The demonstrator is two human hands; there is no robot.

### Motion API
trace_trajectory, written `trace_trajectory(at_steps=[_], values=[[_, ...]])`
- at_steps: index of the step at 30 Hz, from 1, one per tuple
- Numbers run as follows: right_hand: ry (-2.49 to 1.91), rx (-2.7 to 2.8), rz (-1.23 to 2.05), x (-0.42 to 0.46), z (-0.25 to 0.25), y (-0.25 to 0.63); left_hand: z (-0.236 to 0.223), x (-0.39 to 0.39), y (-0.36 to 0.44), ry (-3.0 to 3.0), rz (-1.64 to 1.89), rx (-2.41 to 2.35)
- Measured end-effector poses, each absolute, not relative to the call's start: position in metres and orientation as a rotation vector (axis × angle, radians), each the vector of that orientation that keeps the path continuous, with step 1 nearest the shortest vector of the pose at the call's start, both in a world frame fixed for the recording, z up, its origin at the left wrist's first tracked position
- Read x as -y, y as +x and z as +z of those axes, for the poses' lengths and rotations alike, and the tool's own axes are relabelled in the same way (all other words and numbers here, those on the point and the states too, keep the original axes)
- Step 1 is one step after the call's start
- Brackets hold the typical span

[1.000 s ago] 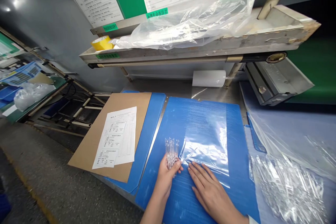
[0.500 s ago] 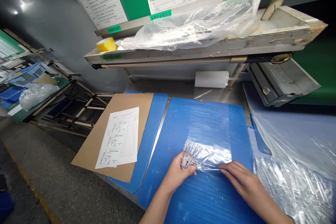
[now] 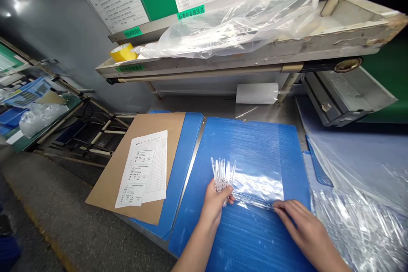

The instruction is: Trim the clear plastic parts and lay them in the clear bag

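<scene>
My left hand (image 3: pixel 215 202) is closed around a bundle of thin clear plastic sticks (image 3: pixel 223 172), whose tips fan upward above the fingers. Between my two hands, more clear plastic sticks (image 3: pixel 253 201) lie sideways along the near end of a sheet of clear film (image 3: pixel 259 159). My right hand (image 3: pixel 299 223) has thumb and fingers pinched at the right end of these sticks, close to the film's corner. Beneath everything is a blue board (image 3: pixel 212 144). The exact contact under the right fingertips is partly hidden.
Behind the board lies a white film roll (image 3: pixel 256 93). Many clear sticks (image 3: pixel 357 225) are piled on the right. Left is a brown cardboard sheet (image 3: pixel 105 193) with printed papers (image 3: pixel 142 170). A shelf (image 3: pixel 197 64) overhead carries yellow tape (image 3: pixel 123 52) and plastic bags (image 3: pixel 223 38).
The bundle in my left hand has turned from pointing right to pointing upward. My right hand has shifted slightly right, and sticks now lie separate from the bundle on the film.
</scene>
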State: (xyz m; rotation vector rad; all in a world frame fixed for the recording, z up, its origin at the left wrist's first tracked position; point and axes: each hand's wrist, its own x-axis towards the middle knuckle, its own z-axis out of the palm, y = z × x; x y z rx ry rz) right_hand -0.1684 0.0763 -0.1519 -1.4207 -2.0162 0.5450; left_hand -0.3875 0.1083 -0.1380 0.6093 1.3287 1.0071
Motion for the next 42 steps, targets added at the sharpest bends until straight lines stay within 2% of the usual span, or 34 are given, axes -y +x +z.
trace_trajectory(at_steps=[15,17,21,24,32,42], values=[[-1.658,1.718,1.044,-0.081,-0.146,-0.168,-0.127,-0.114,-0.379,0.699,1.066,-1.330],[-1.655,1.721,0.922,-0.081,-0.148,-0.167,-0.130,-0.115,-0.378,0.691,1.075,-1.350],[-1.433,1.939,0.476,-0.079,-0.148,-0.164,-0.135,-0.116,-0.376,0.662,1.097,-1.393],[-1.349,2.040,0.318,-0.080,-0.150,-0.164,-0.137,-0.117,-0.376,0.652,1.115,-1.404],[-1.423,2.014,0.339,-0.083,-0.174,-0.161,-0.137,-0.118,-0.389,0.626,1.160,-1.479],[-1.447,1.982,0.427,-0.083,-0.181,-0.165,-0.138,-0.114,-0.388,0.676,1.082,-1.448]])
